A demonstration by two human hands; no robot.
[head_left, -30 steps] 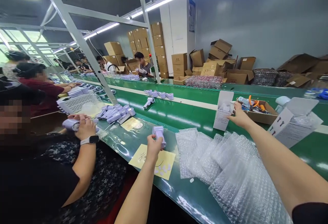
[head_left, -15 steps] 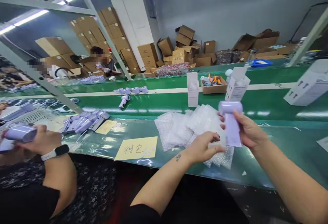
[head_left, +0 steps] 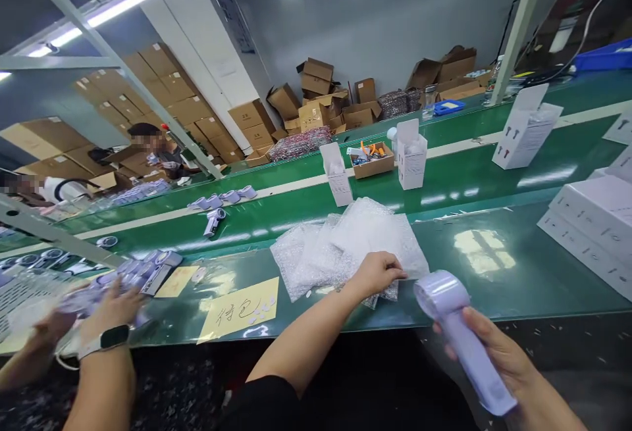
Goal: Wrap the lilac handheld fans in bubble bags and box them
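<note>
My right hand [head_left: 503, 352] is wrapped around the handle of a lavender handheld fan [head_left: 467, 332]. The fan is tilted, its round head up and to the left, just off the bench's front edge. To its left, my left hand [head_left: 378, 273] has its fingers pinched together at the right front corner of a pile of clear bubble wrap bags [head_left: 340, 247]. A bag's edge appears to be between thumb and fingers. Part of the pile is hidden behind that hand.
A yellow handwritten card [head_left: 239, 309] with small white pieces lies left of the bags. Farther left, a co-worker's hands [head_left: 106, 312] are at a heap of lavender fans [head_left: 148, 270]. White boxes [head_left: 592, 227] are stacked at right; open white boxes [head_left: 412, 158] stand behind.
My right hand has lowered the fan toward me, its handle now slanting down. My left hand has closed at the bags' corner. The view has swung right. The co-worker's hands have moved to the fan heap.
</note>
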